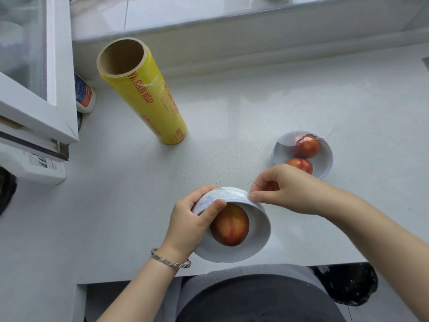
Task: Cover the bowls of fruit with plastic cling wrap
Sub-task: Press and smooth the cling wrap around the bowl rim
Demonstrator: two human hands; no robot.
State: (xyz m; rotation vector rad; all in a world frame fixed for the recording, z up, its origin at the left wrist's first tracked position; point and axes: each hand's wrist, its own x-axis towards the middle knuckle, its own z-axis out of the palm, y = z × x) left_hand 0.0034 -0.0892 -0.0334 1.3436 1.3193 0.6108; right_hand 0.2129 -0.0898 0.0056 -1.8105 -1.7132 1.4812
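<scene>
Tucking is the step in hand, I judge: my left hand grips the tilted bowl holding a nectarine near the front edge of the counter, thumb curled over its rim, while my right hand pinches cling wrap against its outer wall, which next needs smoothing all round.

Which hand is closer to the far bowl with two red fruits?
Right. The right hand pinches wrap on the near bowl, just in front of the far bowl. The left hand grips the near bowl's left side, farther off.
</scene>
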